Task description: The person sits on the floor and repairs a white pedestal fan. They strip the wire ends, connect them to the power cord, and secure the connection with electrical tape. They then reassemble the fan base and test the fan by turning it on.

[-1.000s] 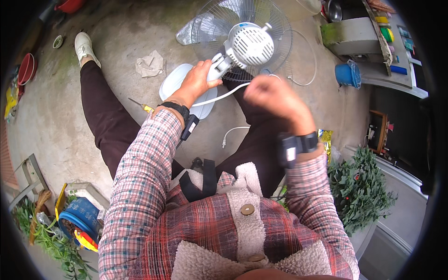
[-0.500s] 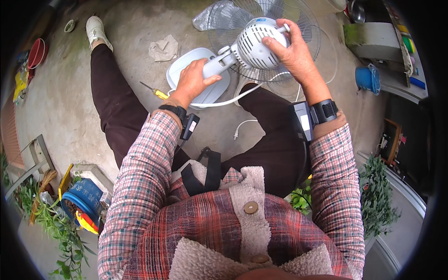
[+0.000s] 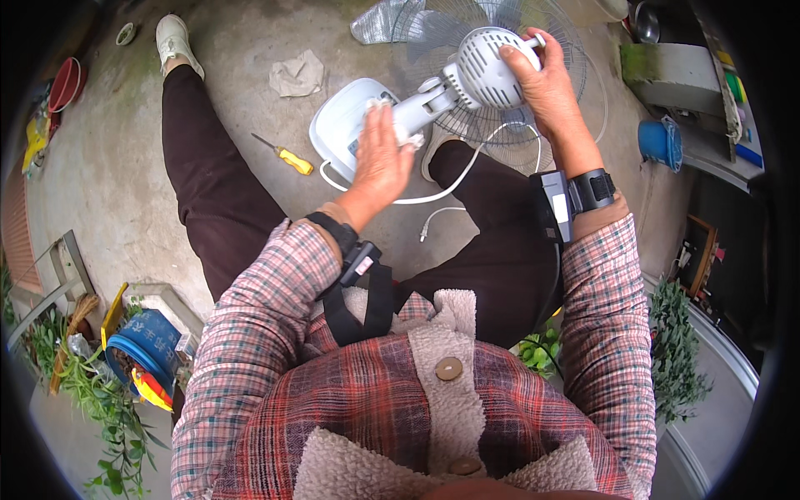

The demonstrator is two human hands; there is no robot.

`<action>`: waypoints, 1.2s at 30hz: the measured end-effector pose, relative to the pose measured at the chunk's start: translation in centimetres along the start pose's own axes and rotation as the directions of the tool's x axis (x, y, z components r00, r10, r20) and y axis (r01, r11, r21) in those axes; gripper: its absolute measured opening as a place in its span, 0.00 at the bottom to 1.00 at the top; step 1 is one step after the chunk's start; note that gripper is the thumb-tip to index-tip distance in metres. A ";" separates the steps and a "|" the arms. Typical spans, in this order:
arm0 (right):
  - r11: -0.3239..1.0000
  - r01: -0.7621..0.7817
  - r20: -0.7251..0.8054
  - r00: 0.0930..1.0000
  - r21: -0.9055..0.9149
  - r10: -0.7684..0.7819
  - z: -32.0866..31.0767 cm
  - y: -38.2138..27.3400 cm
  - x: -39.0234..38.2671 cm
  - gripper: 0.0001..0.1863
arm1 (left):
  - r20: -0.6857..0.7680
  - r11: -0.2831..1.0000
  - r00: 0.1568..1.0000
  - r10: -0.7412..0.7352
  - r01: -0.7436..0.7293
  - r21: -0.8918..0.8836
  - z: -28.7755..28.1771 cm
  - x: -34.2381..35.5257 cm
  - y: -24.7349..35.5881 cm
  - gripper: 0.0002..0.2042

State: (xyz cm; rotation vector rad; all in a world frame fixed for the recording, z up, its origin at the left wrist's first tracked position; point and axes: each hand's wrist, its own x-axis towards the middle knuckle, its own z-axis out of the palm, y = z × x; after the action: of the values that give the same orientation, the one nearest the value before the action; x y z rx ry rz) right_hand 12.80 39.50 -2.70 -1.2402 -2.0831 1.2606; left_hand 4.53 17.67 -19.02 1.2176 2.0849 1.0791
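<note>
A white electric fan [image 3: 492, 71] lies tilted in front of me, wire cage down on the floor. My right hand [image 3: 552, 87] grips the back of its slotted motor housing, thumb on top and fingers around the small knob. My left hand [image 3: 383, 162] presses a crumpled white cloth [image 3: 413, 142] against the lower stand, beside the rounded base plate [image 3: 346, 96]; the palm hides most of the cloth. The white power cord [image 3: 467, 171] curves under the stand, its plug [image 3: 424, 234] on the floor. A yellow-handled screwdriver [image 3: 295, 162] lies left of the base.
A beige rag [image 3: 297, 73] lies on the concrete beyond the base. Silver wrapping [image 3: 379, 22] sits behind the cage. My outstretched legs [image 3: 208, 167] flank the work. A blue bucket [image 3: 661, 142] stands at the right; a blue tub [image 3: 150, 346] and plants are at lower left.
My left hand has slid down and right along the stand, and white cloth now shows under it. The fan has shifted slightly right with my right hand. The screwdriver's handle is uncovered.
</note>
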 end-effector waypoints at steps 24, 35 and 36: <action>0.998 -0.011 -0.046 0.999 0.059 0.014 -0.5 0.8 0.3 0.47 | -0.184 0.957 0.961 0.208 -0.161 0.241 -2.5 1.4 -0.2 0.14; 0.994 -0.072 -0.134 0.988 0.081 0.082 -1.4 1.8 0.5 0.52 | -0.004 0.931 0.975 0.221 -0.210 0.299 -4.4 -0.1 -2.9 0.06; 0.996 -0.064 -0.134 0.988 0.066 0.072 -1.5 1.8 0.4 0.52 | 0.000 0.951 0.982 0.190 -0.184 0.249 -4.5 0.0 -2.8 0.11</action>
State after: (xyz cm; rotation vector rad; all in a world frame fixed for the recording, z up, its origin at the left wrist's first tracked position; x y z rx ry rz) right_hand 14.57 40.94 -3.53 -1.3413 -1.9067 1.2231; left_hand -0.13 15.17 -18.82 1.5561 2.2091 0.9356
